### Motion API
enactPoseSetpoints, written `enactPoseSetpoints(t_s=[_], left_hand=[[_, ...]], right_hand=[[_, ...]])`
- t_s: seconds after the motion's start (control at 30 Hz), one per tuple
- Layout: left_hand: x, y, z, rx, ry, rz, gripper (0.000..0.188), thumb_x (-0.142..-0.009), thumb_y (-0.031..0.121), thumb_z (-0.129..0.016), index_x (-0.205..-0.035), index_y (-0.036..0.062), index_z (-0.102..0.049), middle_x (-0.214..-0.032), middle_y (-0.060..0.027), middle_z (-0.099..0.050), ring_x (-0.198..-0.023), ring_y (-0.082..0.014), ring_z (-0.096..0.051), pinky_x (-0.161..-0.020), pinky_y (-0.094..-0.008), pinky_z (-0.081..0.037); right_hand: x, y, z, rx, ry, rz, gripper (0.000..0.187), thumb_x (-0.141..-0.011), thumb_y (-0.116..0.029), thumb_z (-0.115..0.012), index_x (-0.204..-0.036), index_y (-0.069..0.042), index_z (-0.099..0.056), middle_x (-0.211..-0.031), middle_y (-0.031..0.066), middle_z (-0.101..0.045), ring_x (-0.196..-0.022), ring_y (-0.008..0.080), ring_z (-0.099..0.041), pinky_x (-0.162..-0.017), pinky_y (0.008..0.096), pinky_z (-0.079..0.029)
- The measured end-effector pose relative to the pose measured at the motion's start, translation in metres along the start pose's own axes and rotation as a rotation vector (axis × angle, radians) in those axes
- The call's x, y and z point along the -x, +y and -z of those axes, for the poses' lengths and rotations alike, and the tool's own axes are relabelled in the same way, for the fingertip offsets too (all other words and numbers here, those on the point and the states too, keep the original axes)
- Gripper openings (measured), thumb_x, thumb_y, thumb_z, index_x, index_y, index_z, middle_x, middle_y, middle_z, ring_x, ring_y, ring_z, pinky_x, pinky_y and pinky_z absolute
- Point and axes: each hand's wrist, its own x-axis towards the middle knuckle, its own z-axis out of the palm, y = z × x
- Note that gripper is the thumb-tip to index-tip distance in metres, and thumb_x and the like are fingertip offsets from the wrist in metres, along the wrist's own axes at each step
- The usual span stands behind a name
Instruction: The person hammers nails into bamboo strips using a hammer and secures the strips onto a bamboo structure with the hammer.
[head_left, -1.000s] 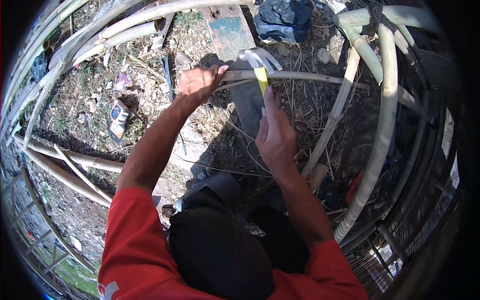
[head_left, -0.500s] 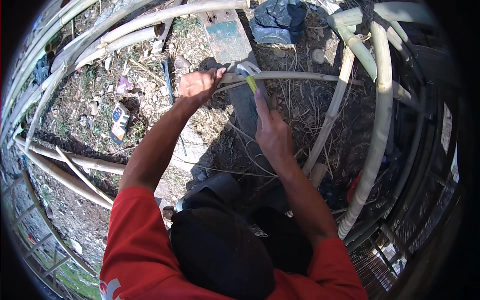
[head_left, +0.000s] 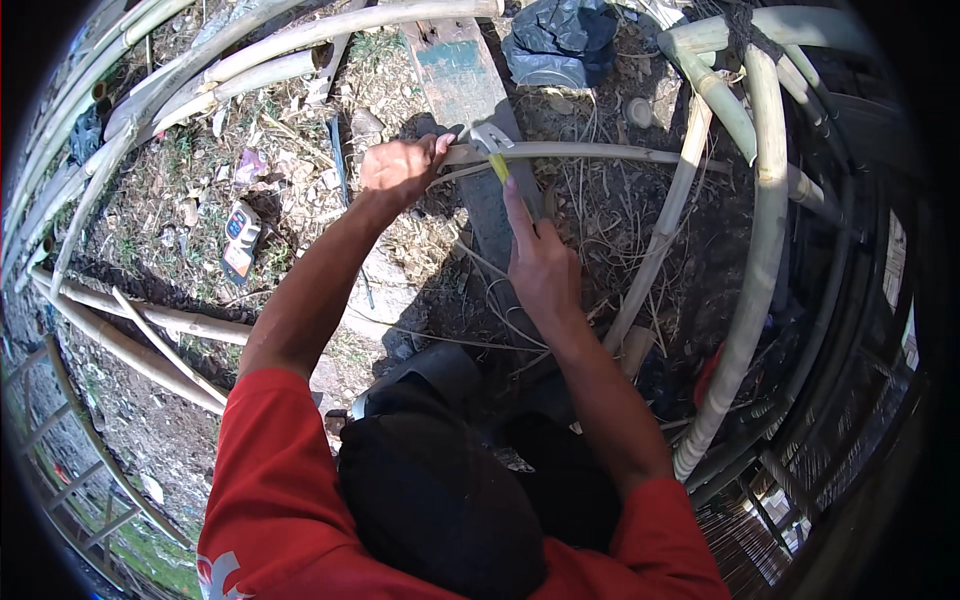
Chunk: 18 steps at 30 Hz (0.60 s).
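My right hand [head_left: 545, 275] is wrapped round the handle of a claw hammer [head_left: 490, 138], forefinger stretched along its yellow neck. The metal head rests at or just above a pale bamboo strip [head_left: 600, 151], close to my left thumb. Closed over the strip's left end is my left hand [head_left: 400, 172], thumb pointing to the hammer head. Whether a nail or other small thing sits at the thumb tip is too small to tell. Under the strip lies a worn wooden plank [head_left: 462, 85] with a green patch.
Bamboo poles curve across the far left [head_left: 260, 75] and down the right side [head_left: 765, 200]. A split bamboo length [head_left: 665, 230] slants beside the strip. On the littered ground lie an orange and white tape measure [head_left: 241, 240] and a black plastic bag [head_left: 558, 42].
The hammer head has shifted slightly left, toward my left thumb, and my right hand has moved a little with it. My left hand stays in nearly the same place.
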Motion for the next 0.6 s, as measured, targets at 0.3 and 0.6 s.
enactPoseSetpoints(t_s=[0.3, 0.6], left_hand=[[0.014, -0.012, -0.004, -0.056, 0.222, -0.077, 0.045, -0.106, 0.056, -0.046, -0.106, 0.0179, -0.070, -0.069, -0.0112, -0.070, -0.060, -0.0229, -0.068, -0.052, -0.0394, -0.052], [0.093, -0.081, 0.031, 0.195, 0.084, -0.058, 0.030, -0.103, 0.036, -0.064, -0.106, 0.0072, -0.073, -0.076, -0.0150, -0.074, -0.064, -0.0269, -0.071, -0.060, -0.0383, -0.056]], right_hand=[[0.041, 0.018, 0.031, -0.144, 0.064, -0.160, 0.056, -0.101, -0.011, -0.063, -0.152, 0.003, -0.044, -0.089, 0.0217, -0.069, -0.069, 0.0354, -0.071, -0.058, 0.0417, -0.056], [0.105, 0.051, 0.081, -0.257, -0.123, -0.544, 0.027, -0.096, -0.022, -0.075, -0.106, 0.001, -0.065, -0.078, 0.0197, -0.072, -0.068, 0.0343, -0.074, -0.057, 0.0391, -0.055]])
